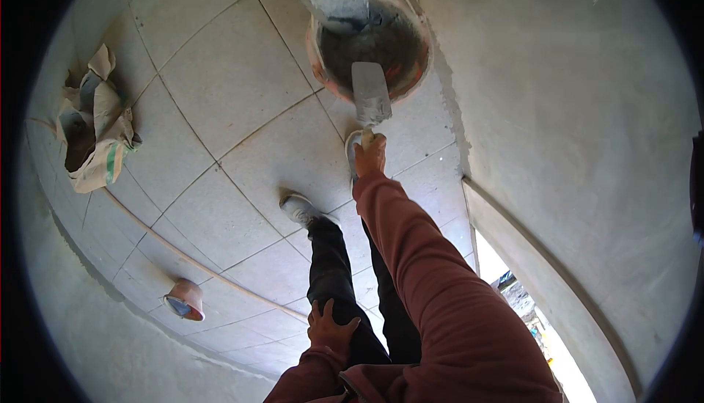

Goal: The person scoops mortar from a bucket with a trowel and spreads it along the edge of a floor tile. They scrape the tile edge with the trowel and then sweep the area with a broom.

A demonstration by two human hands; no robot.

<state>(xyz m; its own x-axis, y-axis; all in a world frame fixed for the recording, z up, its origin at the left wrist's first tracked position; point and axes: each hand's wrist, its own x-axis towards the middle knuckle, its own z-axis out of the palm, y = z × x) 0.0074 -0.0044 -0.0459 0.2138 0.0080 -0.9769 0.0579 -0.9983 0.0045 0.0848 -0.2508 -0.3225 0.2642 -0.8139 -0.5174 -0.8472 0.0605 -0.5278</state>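
Two grips to mind: rest the left grip [334, 330], released and spread, on the dark trouser leg [328, 256], probably a useful prop for the forward lean. Farther out, hold the right grip [371, 156] clenched round the handle of the trowel [372, 93], ideally loose enough at the wrist to tilt the blade. Note grey smears near the handle end; likely worth wiping off. Just beyond, aim over the near rim of the bucket [424, 67], overlapped by the blade; cannot tell of any contact. Best to enter the grey mix [367, 45] at a shallow angle, clear of the crusted sides. Find the bucket on the tiled floor [235, 95], near its edge along the right-hand wall [579, 95]. Avoid bumping the pale flat piece [341, 3] over the far-left rim
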